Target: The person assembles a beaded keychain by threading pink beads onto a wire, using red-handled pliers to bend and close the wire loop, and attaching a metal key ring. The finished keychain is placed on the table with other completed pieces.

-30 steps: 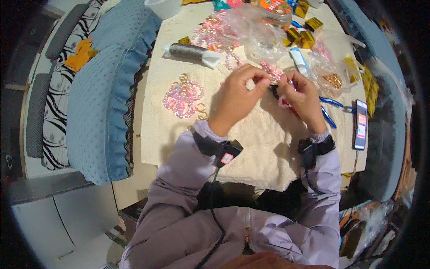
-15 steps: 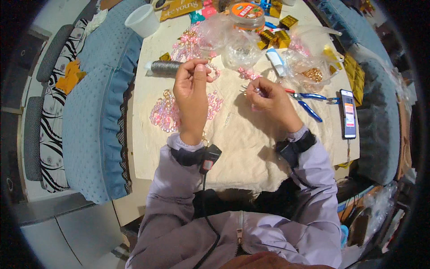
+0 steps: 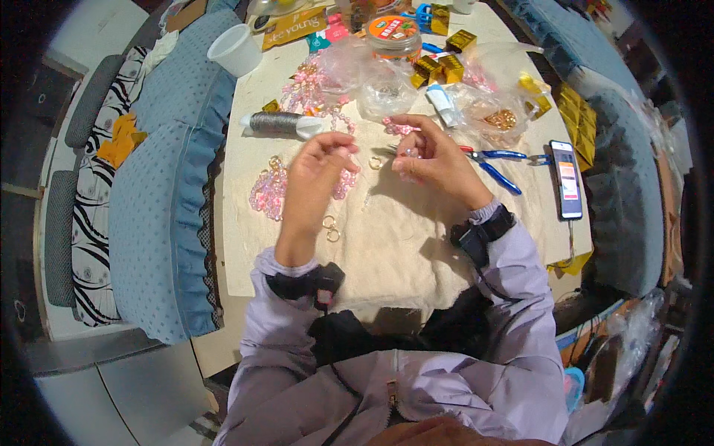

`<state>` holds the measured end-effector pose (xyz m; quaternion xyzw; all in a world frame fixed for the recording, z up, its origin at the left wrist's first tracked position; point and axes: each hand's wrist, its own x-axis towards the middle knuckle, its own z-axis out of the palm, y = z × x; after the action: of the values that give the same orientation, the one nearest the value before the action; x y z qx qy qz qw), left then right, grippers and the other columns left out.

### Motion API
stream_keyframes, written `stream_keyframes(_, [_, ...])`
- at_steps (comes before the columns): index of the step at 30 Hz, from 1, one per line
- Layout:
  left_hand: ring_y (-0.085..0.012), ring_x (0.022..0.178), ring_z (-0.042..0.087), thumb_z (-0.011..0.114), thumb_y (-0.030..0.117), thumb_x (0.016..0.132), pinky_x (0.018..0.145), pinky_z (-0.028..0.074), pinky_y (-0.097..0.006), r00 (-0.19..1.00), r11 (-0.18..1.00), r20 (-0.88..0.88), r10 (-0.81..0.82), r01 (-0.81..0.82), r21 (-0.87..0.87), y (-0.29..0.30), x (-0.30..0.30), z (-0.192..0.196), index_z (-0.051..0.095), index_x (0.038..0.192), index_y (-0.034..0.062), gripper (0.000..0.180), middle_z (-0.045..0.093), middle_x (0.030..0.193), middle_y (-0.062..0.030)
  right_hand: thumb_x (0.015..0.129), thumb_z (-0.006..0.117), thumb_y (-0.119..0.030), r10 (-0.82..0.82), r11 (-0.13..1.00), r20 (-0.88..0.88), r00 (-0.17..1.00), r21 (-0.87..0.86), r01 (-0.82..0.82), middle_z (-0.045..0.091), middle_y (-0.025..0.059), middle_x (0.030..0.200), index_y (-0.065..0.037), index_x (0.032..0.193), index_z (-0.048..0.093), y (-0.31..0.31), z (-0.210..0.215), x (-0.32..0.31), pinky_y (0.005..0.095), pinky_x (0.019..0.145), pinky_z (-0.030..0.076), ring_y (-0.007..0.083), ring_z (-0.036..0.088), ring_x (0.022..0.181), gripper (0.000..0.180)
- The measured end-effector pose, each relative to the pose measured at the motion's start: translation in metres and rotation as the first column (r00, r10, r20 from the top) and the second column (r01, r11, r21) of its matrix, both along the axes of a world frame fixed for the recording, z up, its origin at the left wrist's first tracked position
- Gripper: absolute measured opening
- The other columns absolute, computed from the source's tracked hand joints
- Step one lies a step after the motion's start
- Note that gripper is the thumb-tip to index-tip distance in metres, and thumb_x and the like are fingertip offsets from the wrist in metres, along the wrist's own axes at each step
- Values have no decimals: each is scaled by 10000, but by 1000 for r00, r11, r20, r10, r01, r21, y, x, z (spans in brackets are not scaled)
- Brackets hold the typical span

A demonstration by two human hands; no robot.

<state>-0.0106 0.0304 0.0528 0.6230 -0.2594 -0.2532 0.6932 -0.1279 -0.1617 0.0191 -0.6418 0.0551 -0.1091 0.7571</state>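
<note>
My left hand is closed in a pinch above the pile of pink and clear beads; what its fingertips hold is too small to make out. Opposite it, my right hand is curled around a few pale pink beads. A thin metal tip shows beside its fingers. Between the hands is a gold ring; I cannot tell whether it lies on the cloth or hangs. Two more gold rings lie by my left wrist. Beyond my right fingertips sits a cluster of pink beads.
A thread spool lies beyond my left hand. Blue-handled pliers and a phone are at the right. Farther back stand a white tub, an orange-lidded jar and plastic bags. A cream cloth covers the table's near part.
My left hand has come down and nearer, its fingers curling in. My right hand's fingers have lifted around the beads. A gold ring now shows between the hands.
</note>
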Motion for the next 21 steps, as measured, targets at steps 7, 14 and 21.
stream_keyframes(7, [-90, 692, 614, 579, 228, 1019, 571, 436, -183, 938, 975, -269, -219, 204, -84, -13, -37, -20, 564, 1184, 10, 274, 657, 986, -70, 873, 713, 26, 39, 997, 96, 995, -68, -33, 579, 27, 875, -88, 1488, 356, 10, 6, -6, 219, 534, 443, 75, 563, 672, 720])
stream_keyframes(14, [-71, 623, 594, 618, 166, 991, 511, 420, -164, 930, 985, -324, -174, 161, -66, -19, -43, -34, 570, 1134, 13, 214, 657, 876, -43, 822, 679, 24, -54, 824, 203, 978, -544, 159, 533, 146, 1105, -92, 1531, 285, 30, 3, -13, 350, 851, 508, 257, 588, 967, 819])
stream_keyframes(21, [-52, 572, 559, 642, 155, 974, 492, 412, -159, 914, 994, -397, -84, 51, -93, -6, -37, -48, 605, 1078, 25, 171, 661, 781, -28, 851, 650, 60, -73, 771, 278, 958, -594, 231, 506, 140, 1207, -127, 1553, 266, 56, 8, -10, 327, 848, 513, 239, 579, 978, 822])
